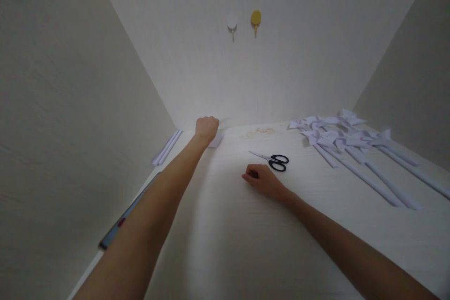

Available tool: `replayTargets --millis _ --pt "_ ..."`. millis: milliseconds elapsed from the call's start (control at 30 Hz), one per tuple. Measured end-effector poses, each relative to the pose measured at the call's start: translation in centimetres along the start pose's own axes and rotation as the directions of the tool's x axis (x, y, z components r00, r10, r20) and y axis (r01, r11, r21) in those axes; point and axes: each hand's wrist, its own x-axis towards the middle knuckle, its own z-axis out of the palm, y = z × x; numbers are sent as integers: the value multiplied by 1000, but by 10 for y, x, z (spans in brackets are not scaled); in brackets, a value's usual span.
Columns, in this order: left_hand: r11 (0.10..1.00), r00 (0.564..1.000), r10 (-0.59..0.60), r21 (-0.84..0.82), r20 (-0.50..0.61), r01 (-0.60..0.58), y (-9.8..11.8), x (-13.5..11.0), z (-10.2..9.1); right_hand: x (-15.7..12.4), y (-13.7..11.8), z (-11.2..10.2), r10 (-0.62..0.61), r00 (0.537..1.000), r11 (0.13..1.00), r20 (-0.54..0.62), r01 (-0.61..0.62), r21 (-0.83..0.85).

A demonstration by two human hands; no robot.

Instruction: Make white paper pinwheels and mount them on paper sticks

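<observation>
My left hand [207, 129] reaches far forward in a fist, its back toward me and its fingertips hidden. Just under and beside it lies a small stack of white paper [216, 140]; whether the fingers grip a piece of it is not visible. My right hand [264, 181] rests lower on the white surface, fingers loosely curled in, with nothing seen in them. Right behind it lies a pair of scissors [277, 161] with black handles, blades pointing left.
White paper pinwheels [337, 138] on rolled paper sticks [372, 183] lie in a group at the right. Rolled paper tubes [168, 147] and a flat blue object [117, 229] lie along the left wall. A white hook [232, 24] and a yellow hook [256, 18] are on the back wall.
</observation>
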Motion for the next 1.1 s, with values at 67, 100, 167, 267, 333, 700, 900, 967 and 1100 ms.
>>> replayTargets --millis 67,100,167,267,333,700,900,967,1100 --pt "996 990 -10 -84 -143 -2 8 -5 -20 0 2 1 -7 1000 1000 -7 8 9" --pt "992 978 -43 -126 -204 18 13 -10 -28 0 3 1 -7 1000 1000 -6 7 12" --pt "975 957 -104 -216 -271 44 28 -23 -38 0 3 1 3 1000 1000 -8 -3 15" --pt "946 952 -84 -325 -296 -18 50 -50 -36 -1 2 0 30 999 998 -22 -29 53" --pt "925 949 -7 -363 -316 -114 60 -71 -25 -1 3 -1 47 998 992 -45 -41 123" --pt "835 680 257 -197 -687 -514 48 -141 56 3 11 -4 234 972 620 -22 -132 774" --pt "738 509 231 -192 -829 -647 50 -143 66 -1 -6 -13 294 944 352 149 -252 901" --pt "703 517 176 -261 -838 -662 48 -142 67 -1 -5 -10 336 936 398 103 -240 886" --pt "594 623 56 -475 -781 -649 47 -139 73 -1 1 -1 333 943 470 18 -183 864"
